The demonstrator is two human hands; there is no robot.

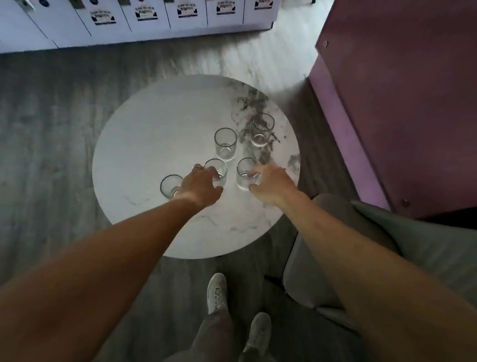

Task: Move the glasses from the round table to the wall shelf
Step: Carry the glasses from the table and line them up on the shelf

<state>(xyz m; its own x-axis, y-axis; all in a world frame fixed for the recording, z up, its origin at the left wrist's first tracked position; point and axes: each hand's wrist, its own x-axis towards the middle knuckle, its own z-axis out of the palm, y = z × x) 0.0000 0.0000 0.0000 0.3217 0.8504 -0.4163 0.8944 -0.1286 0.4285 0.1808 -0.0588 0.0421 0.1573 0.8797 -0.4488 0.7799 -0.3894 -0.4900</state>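
Several clear tumblers stand upright on the round marble table (151,138). My left hand (201,184) is curled around one near the middle (221,166), fingers and thumb on its sides. To its right, my right hand (271,185) wraps a second glass (242,170) the same way. Both held glasses still rest on the tabletop. Another glass (171,185) stands just left of my left wrist. Two more stand farther back, a middle glass (225,144) and a far right glass (262,130). No wall shelf is in view.
A purple cabinet (412,106) stands close on the right of the table. A grey upholstered chair (323,266) sits under my right arm. White lockers (130,14) line the far side. My feet (217,292) are on the grey wooden floor by the table's near edge.
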